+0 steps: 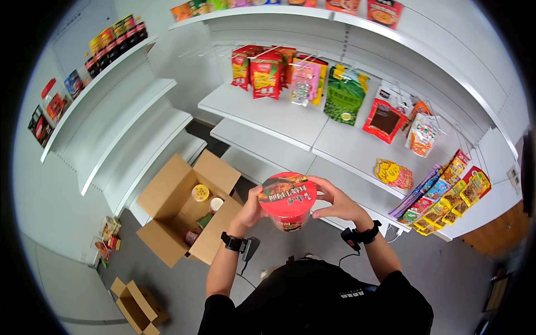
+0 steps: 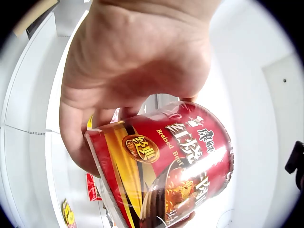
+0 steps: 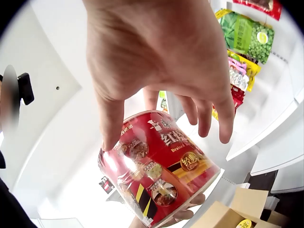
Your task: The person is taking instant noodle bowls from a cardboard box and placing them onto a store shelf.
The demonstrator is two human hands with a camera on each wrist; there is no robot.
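A red instant noodle cup (image 1: 287, 201) with a printed lid is held up in front of the body between both hands. My left hand (image 1: 252, 211) grips its left side, fingers curled round the wide lid rim in the left wrist view. "Braised Beef" shows on the wrapped side of the noodle cup (image 2: 175, 161). On the right side, my right hand (image 1: 341, 205) holds the cup with its thumb and forefinger. In the right wrist view, the thumb of the right hand (image 3: 156, 52) lies along the cup, while the other fingers stand away from it.
An open cardboard box (image 1: 178, 201) with several food packs stands on the floor at left, a smaller box (image 1: 137, 307) nearer. Ahead are white shelves (image 1: 268, 114) with hanging snack bags. A yellow-and-red packet (image 1: 394, 174) lies on a shelf; side shelves (image 1: 125, 106) carry bottles.
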